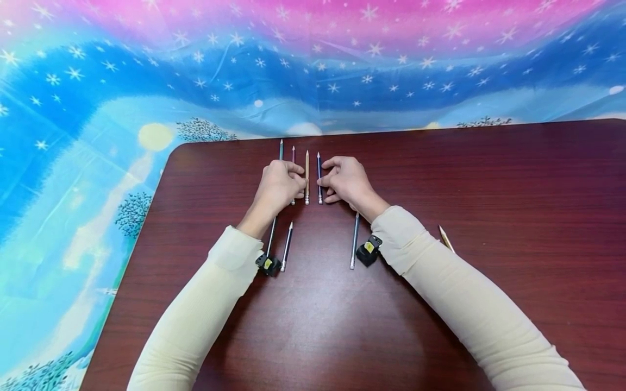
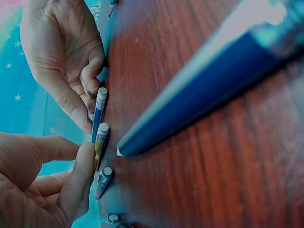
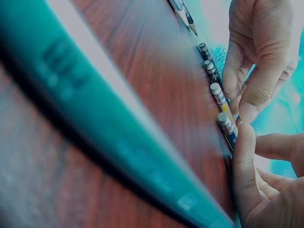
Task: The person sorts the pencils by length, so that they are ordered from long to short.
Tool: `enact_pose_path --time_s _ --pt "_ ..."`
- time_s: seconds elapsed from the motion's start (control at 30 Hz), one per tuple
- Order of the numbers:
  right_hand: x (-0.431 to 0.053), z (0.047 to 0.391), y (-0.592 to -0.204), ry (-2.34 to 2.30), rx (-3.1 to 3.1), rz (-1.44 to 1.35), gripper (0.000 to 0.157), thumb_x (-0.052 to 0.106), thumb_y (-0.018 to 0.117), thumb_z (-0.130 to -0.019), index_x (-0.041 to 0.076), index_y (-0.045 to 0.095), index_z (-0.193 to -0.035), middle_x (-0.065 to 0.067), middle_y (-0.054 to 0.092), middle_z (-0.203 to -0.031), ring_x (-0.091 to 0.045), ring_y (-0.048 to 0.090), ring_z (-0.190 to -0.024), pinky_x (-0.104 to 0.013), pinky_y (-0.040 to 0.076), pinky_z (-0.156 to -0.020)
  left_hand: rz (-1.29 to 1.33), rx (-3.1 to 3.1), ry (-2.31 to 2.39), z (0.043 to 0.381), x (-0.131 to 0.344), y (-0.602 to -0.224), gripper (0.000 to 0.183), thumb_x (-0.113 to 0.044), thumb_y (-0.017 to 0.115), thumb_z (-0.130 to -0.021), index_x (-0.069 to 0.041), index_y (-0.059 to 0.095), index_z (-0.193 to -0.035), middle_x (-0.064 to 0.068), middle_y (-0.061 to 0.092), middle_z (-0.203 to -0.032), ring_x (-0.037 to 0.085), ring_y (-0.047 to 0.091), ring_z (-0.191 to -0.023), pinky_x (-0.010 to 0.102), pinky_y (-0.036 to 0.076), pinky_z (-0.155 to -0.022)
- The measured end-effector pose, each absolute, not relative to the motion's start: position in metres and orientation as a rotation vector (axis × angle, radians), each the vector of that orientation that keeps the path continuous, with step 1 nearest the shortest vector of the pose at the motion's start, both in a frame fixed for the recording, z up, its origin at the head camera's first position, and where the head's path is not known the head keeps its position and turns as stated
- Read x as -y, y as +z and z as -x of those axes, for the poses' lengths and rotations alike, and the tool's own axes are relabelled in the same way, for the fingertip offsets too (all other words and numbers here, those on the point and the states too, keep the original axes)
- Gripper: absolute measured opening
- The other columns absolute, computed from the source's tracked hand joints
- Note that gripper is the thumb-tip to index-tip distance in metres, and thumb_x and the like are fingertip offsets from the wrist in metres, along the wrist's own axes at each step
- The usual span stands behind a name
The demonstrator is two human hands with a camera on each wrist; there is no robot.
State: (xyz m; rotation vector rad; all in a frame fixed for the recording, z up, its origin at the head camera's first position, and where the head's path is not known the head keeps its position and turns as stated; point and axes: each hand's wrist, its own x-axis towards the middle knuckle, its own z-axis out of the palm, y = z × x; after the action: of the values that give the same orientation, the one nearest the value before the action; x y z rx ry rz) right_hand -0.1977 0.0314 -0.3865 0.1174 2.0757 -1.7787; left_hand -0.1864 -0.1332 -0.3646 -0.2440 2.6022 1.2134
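Observation:
Near the table's back edge stands a row of upright-pointing pencils lying flat. My left hand (image 1: 281, 184) pinches the yellow pencil (image 1: 307, 174) from its left side, thumb and forefinger near its middle. Just right of it, a dark blue pencil (image 1: 319, 171) is pinched by my right hand (image 1: 348, 179), thumb on the barrel. A small gap separates these two pencils. A purple pencil (image 1: 293, 152) and a teal pencil (image 1: 281, 149) lie left of the yellow one, partly hidden by my left hand. White eraser ends show in both wrist views.
Closer to me lie a blue pencil (image 1: 287, 247), a dark pencil (image 1: 271, 233) beside it, and a teal-blue pencil (image 1: 354, 241) by my right wrist. A gold pencil (image 1: 445, 238) is partly covered by my right sleeve. A snowflake-patterned cloth (image 1: 313, 81) hangs behind the wooden table (image 1: 513, 217).

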Motion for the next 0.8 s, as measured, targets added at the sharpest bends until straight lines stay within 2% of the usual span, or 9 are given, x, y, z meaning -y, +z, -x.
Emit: enact_pose_path --time_s 0.23,0.47,0.8 --pt "-0.0295 0.1985 -0.3850 -1.750 -2.085 -0.118 0.045 -0.001 0.070 -0.097 -0.001 0.059 -0.140 -0.007 0.058 -0.078 -0.014 0.057 -0.056 -0.030 0.063 -0.056 0.232 -2.592 1.250 0.1860 0.1349 -0.3637 0.026 -0.008 0.066 -0.099 -0.002 0.072 -0.124 0.010 0.077 -0.101 0.016 0.078 -0.075 0.028 0.064 -0.068" --pt "-0.0292 0.1974 -0.3829 -1.747 -2.084 -0.125 0.046 0.000 0.070 -0.097 -0.002 0.057 -0.141 -0.008 0.059 -0.080 -0.015 0.057 -0.056 -0.031 0.063 -0.056 0.224 -2.590 1.257 0.1844 0.1353 -0.3625 0.026 -0.008 0.064 -0.100 -0.002 0.071 -0.124 0.010 0.076 -0.100 0.015 0.076 -0.071 0.029 0.064 -0.064" --pt "-0.0294 0.1968 -0.3792 -1.712 -2.105 -0.142 0.046 0.003 0.071 -0.097 -0.002 0.057 -0.140 -0.008 0.059 -0.080 -0.015 0.059 -0.056 -0.031 0.064 -0.057 0.237 -2.578 1.292 0.1816 0.1377 -0.3624 0.024 -0.012 0.069 -0.100 -0.004 0.072 -0.122 0.010 0.075 -0.099 0.015 0.076 -0.070 0.030 0.064 -0.067"
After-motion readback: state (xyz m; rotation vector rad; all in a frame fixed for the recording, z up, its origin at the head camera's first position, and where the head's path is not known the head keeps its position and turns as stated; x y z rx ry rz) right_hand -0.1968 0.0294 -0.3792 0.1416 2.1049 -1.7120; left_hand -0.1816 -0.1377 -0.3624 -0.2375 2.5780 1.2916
